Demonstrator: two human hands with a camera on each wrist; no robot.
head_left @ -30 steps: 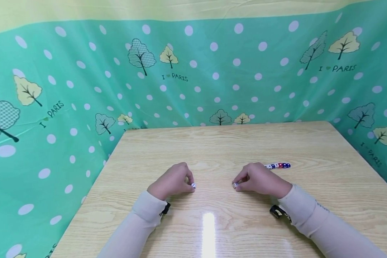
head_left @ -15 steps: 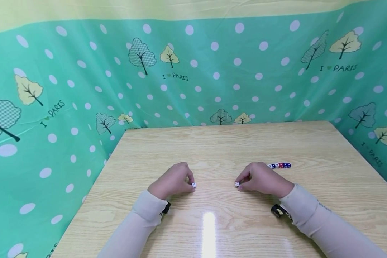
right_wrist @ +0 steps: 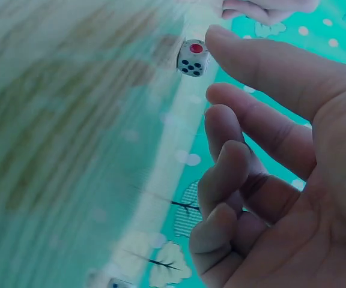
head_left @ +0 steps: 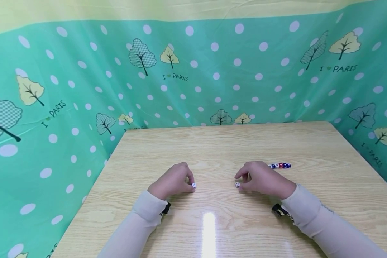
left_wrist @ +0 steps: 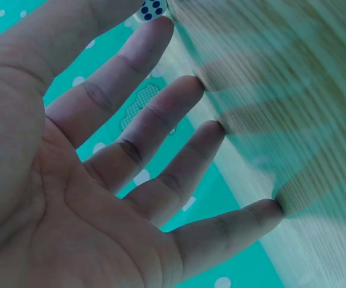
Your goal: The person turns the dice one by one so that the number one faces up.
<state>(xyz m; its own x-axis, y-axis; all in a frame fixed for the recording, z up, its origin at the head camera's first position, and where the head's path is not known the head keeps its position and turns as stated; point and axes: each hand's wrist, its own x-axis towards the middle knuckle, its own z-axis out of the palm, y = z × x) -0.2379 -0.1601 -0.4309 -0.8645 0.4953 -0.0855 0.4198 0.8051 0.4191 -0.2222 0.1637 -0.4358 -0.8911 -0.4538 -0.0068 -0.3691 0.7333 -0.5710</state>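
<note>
My left hand (head_left: 175, 182) rests low on the table, left of the middle. It pinches a white die (head_left: 194, 185) between thumb and index finger; the left wrist view shows the die's (left_wrist: 153, 8) dark pips at the top edge, with the other fingertips touching the wood. To the right, a second white die (head_left: 237, 185) sits on the table by my right hand (head_left: 262, 179). Thumb and index finger stand apart there, and the right wrist view shows the die (right_wrist: 194, 58) with a red pip up, just off the thumb tip.
Behind the right hand lies a row of white, blue and red dice (head_left: 280, 166), its left end hidden by the hand. The light wooden table (head_left: 213, 143) meets a green dotted curtain (head_left: 213, 89) at the back and sides.
My right hand drew its die slightly to the right, then its fingers parted and let go of it. The left hand and its die stay in place.
</note>
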